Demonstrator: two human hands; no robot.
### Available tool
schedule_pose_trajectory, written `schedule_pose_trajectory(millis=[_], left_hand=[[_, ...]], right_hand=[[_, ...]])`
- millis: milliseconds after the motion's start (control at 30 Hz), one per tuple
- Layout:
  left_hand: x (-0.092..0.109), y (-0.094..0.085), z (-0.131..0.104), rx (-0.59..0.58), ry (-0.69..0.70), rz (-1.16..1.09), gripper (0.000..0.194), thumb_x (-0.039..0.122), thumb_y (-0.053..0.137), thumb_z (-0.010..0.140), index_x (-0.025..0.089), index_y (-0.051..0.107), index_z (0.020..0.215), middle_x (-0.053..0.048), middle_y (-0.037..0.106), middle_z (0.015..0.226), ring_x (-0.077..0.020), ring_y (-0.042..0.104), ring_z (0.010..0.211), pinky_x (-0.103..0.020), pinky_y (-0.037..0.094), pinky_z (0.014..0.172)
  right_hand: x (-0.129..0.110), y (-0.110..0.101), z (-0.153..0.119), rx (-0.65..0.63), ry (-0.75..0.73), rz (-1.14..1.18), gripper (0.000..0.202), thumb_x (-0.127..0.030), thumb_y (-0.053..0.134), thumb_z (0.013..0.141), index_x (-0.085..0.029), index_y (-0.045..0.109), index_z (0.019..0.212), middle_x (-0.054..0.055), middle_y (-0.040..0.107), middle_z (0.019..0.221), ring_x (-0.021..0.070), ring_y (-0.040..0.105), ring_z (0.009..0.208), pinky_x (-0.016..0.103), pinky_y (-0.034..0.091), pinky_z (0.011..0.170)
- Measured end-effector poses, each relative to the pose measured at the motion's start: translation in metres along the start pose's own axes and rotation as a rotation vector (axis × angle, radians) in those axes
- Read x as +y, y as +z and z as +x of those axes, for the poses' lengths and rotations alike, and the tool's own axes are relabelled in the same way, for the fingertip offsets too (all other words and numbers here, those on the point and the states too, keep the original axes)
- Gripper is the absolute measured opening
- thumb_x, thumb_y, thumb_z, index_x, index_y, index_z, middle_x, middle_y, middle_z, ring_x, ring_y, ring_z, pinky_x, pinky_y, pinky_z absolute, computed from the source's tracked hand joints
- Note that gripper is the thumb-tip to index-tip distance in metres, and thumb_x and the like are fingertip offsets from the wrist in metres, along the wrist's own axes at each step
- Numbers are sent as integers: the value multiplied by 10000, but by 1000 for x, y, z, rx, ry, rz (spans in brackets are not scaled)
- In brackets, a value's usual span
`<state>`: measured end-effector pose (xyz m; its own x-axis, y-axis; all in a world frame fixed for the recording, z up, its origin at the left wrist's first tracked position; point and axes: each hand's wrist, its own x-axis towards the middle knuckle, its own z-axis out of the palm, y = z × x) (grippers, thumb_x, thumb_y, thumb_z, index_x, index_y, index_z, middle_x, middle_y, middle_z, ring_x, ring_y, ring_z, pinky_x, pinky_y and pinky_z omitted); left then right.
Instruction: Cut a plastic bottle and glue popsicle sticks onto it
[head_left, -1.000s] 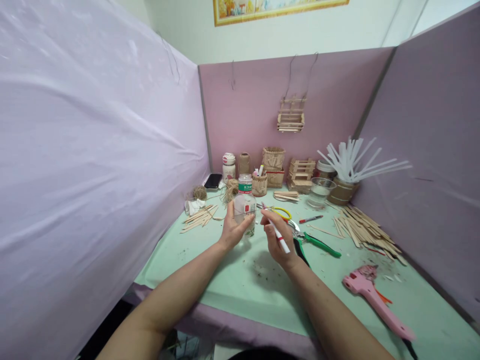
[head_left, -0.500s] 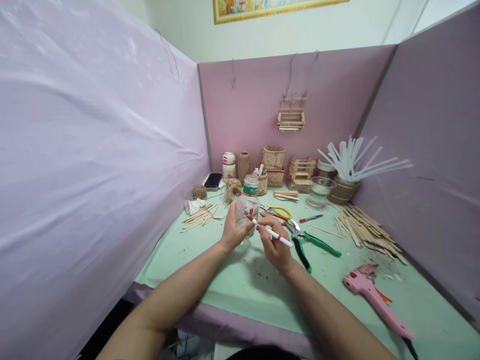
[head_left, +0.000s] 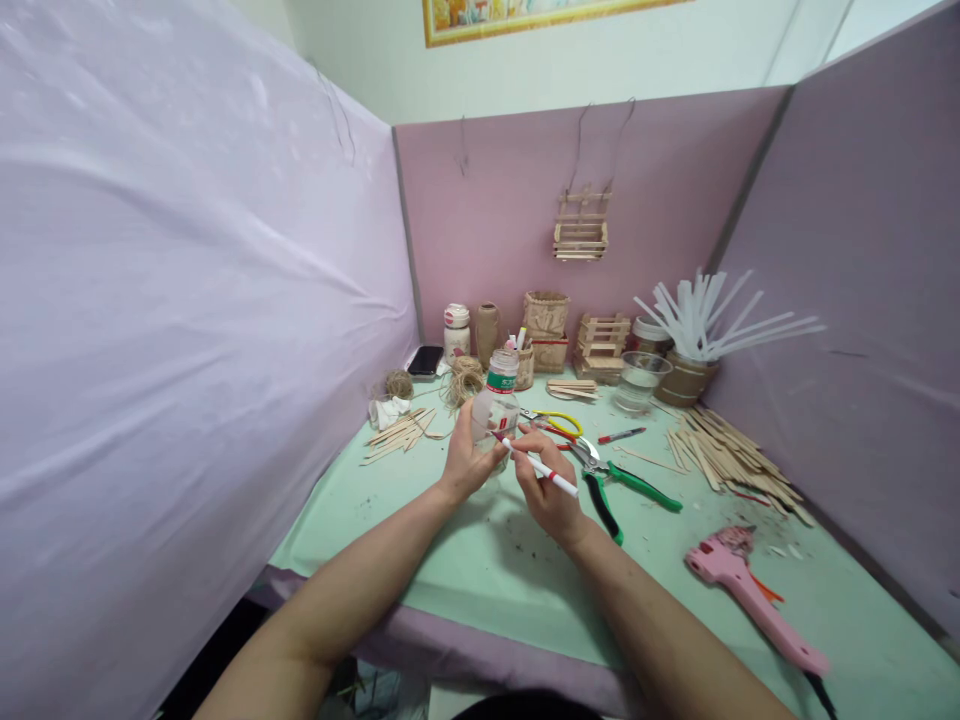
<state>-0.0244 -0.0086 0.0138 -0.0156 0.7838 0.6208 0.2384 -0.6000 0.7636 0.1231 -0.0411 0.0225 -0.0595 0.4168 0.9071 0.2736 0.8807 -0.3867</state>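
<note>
My left hand (head_left: 468, 458) is wrapped round the lower part of a clear bottle (head_left: 502, 400) with a green and red label, near the middle of the table. The bottle leans slightly and its mouth is uncovered. Between the fingers and thumb of my right hand (head_left: 549, 487) is a white marker (head_left: 544, 468) with a red band. The marker's dark reddish tip is at the bottle's side, close to my left fingers; whether it touches the surface is too small to tell.
Green-handled pruners (head_left: 641, 487) and yellow-handled pliers (head_left: 562, 422) lie right of my hands. A pink glue gun (head_left: 757, 605) rests at the right front. Wooden sticks (head_left: 731, 455) are heaped at right, beside a cup of water (head_left: 641, 380). Twine (head_left: 463, 380) sits behind left.
The bottle's neck has tilted slightly to the right. My right hand and the marker's rear end have shifted a little to the left.
</note>
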Motion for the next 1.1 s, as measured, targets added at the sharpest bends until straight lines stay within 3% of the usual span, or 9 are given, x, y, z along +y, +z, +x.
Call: schedule_pose_trajectory(millis=[400, 667, 1100], left_hand=[[3, 0, 0, 7, -41, -16, 755, 574, 709, 756, 178, 406, 1323, -108, 611, 1188, -270, 613, 1083, -407, 478, 966], [7, 0, 1, 10, -81, -43, 662, 498, 719, 770, 181, 430, 1274, -90, 626, 1129, -246, 625, 1014, -384, 494, 914], [14, 0, 2, 55, -96, 10, 609, 441, 734, 771, 198, 457, 1255, -79, 625, 1155, -243, 623, 1059, -379, 472, 959]], right_hand=[[7, -1, -4, 29, 70, -29, 135, -191, 507, 927, -236, 615, 993, 51, 708, 912, 259, 695, 1065, 463, 554, 933], [7, -1, 0, 48, 42, -64, 124, -189, 495, 932, -239, 603, 968, 24, 679, 838, 224, 710, 914, 424, 562, 880], [11, -2, 0, 81, 119, -112, 105, -237, 492, 944, -234, 597, 946, 41, 687, 870, 224, 705, 913, 404, 561, 857]])
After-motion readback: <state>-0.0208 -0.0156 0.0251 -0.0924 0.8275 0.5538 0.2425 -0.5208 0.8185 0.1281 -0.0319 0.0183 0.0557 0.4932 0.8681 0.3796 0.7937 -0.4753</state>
